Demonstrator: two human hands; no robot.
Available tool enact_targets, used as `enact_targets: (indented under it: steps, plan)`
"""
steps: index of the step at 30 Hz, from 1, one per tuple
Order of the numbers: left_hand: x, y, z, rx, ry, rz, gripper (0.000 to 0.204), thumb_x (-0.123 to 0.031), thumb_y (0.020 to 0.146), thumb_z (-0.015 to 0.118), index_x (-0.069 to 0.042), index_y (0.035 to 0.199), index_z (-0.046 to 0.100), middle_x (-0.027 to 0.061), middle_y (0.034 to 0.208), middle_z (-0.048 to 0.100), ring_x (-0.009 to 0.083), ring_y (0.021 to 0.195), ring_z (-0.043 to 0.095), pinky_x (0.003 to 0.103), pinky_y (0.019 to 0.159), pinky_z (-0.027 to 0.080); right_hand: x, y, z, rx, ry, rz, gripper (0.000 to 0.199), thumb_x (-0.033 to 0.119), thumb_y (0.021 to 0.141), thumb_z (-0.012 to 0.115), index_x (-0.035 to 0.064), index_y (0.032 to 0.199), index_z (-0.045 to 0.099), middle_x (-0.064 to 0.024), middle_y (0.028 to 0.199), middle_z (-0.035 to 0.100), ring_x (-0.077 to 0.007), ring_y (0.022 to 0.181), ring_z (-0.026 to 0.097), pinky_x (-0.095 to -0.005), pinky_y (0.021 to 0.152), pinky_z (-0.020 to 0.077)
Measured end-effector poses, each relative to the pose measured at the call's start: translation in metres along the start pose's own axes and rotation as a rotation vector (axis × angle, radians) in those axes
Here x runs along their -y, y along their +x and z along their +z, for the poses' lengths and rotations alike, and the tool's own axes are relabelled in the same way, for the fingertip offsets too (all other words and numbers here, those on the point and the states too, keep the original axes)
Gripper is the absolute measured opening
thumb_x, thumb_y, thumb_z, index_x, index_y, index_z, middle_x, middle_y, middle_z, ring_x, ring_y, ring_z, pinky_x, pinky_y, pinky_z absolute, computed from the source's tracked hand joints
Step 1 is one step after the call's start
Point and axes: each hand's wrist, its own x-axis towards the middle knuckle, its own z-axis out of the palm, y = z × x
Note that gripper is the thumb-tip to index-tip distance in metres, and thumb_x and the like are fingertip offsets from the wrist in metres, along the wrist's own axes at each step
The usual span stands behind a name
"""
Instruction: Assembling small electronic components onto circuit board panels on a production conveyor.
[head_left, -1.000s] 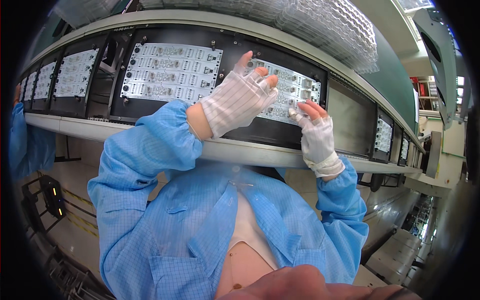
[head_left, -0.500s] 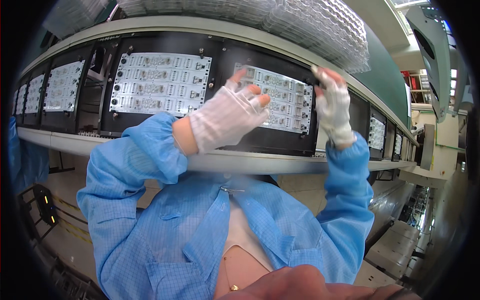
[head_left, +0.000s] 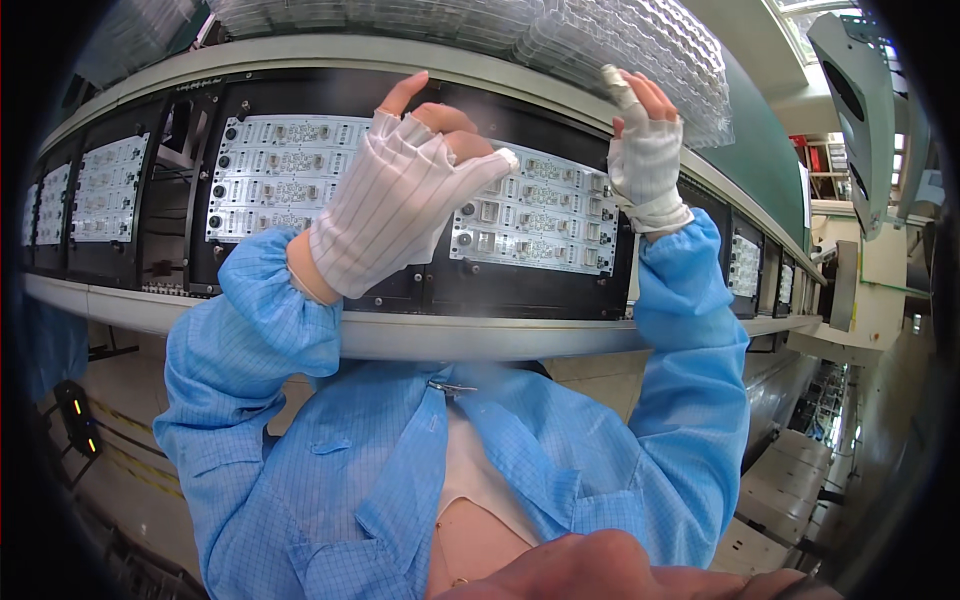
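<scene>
My left hand (head_left: 395, 195), in a white striped glove with bare fingertips, hovers over the gap between two panels of white circuit boards. Its index finger and thumb are stretched apart and the other fingers are bent, with nothing visible between them. Beneath it, the left circuit board panel (head_left: 270, 175) is partly covered; the right circuit board panel (head_left: 545, 215) lies in a black frame (head_left: 520, 295), carrying rows of small components. My right hand (head_left: 645, 150), gloved the same way, is raised by the far rail near the clear plastic trays. Its fingers point up, apart, holding nothing I can see.
Stacked clear plastic trays (head_left: 640, 60) stand beyond the far rail on a green surface (head_left: 765, 170). More framed panels (head_left: 110, 190) continue left along the line, others to the right. A metal rail (head_left: 480, 338) runs along the near edge. A grey machine arm (head_left: 855, 120) rises at far right.
My left hand has pulled back from the right panel, moving left and opening its thumb away. My right hand has risen slightly toward the trays. The panels appear a little further left.
</scene>
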Motion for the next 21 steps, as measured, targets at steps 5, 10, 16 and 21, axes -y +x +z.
enact_targets:
  steps: [5, 10, 16, 21]
  plan:
    - [0.014, -0.012, 0.004, -0.075, 0.005, -0.004, 0.040, 0.005, 0.072, 0.065, -0.015, 0.107, 0.068, -0.0016, 0.092, 0.065, 0.0214, 0.100, 0.061, 0.053, 0.116, 0.034, 0.026, -0.009, 0.022, 0.163, -0.099, -0.126, 0.074, -0.009, 0.076, 0.061, 0.0166, 0.144, 0.051, -0.0082, 0.136, 0.054, -0.0308, 0.126, 0.050, -0.0419, 0.105, 0.0412]
    - [0.019, -0.013, 0.009, -0.062, -0.019, -0.008, 0.044, 0.006, 0.068, 0.068, -0.015, 0.106, 0.069, -0.0019, 0.092, 0.066, 0.0213, 0.099, 0.062, 0.054, 0.116, 0.034, 0.018, -0.001, 0.016, 0.069, 0.043, -0.050, 0.074, -0.009, 0.075, 0.058, 0.0162, 0.144, 0.051, -0.0086, 0.132, 0.057, -0.0303, 0.123, 0.051, -0.0419, 0.102, 0.0433]
    - [0.019, -0.011, 0.013, -0.058, -0.043, 0.001, 0.042, 0.006, 0.069, 0.067, -0.015, 0.105, 0.070, -0.0028, 0.092, 0.066, 0.0214, 0.098, 0.062, 0.052, 0.117, 0.033, 0.042, -0.016, 0.011, 0.093, -0.038, -0.111, 0.070, -0.012, 0.072, 0.056, 0.0148, 0.136, 0.059, -0.0113, 0.122, 0.061, -0.0302, 0.113, 0.055, -0.0410, 0.095, 0.0485]
    - [0.017, -0.008, 0.008, -0.025, -0.005, 0.000, 0.039, 0.002, 0.078, 0.059, -0.015, 0.112, 0.070, 0.0019, 0.094, 0.067, 0.0242, 0.102, 0.063, 0.054, 0.116, 0.034, 0.038, -0.036, 0.015, -0.006, 0.033, 0.034, 0.067, -0.009, 0.074, 0.057, 0.0167, 0.136, 0.059, -0.0094, 0.124, 0.060, -0.0282, 0.117, 0.055, -0.0454, 0.101, 0.0441]
